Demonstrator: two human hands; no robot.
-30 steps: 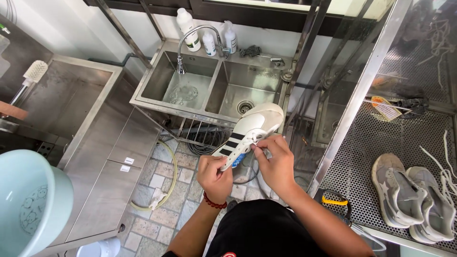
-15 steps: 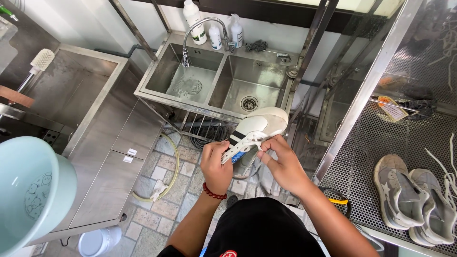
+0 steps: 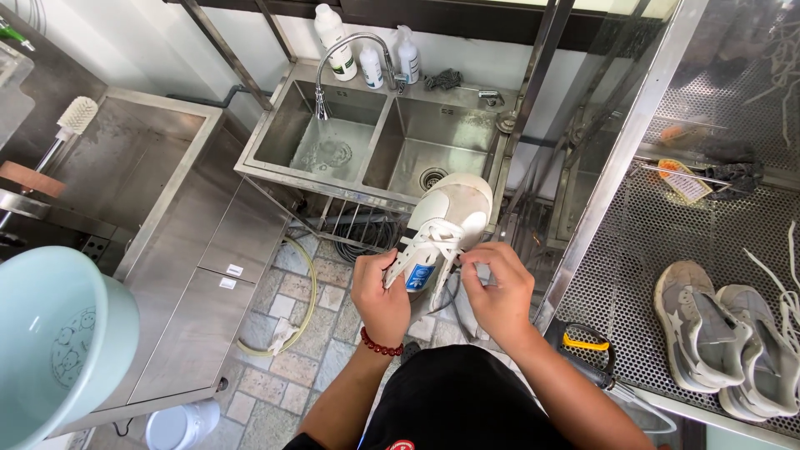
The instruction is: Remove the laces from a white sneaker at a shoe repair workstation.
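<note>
A white sneaker (image 3: 450, 218) with dark side stripes and a blue tongue label is held in front of me, toe pointing away toward the sink. My left hand (image 3: 380, 293), a red bead bracelet on its wrist, grips the heel end of the shoe. My right hand (image 3: 498, 290) pinches the white laces (image 3: 440, 243) at the shoe's right side. Both hands sit close together over the tiled floor.
A double steel sink (image 3: 379, 152) with a running tap (image 3: 321, 107) and bottles stands ahead. A steel counter (image 3: 171, 250) lies left, a pale green basin (image 3: 54, 337) at lower left. On the right, a perforated metal shelf (image 3: 667, 242) carries a grey pair of sneakers (image 3: 729, 337) and a brush.
The shoe has turned so its top and laces face me. My right hand moved from under the shoe to the laces. The view shifted slightly right.
</note>
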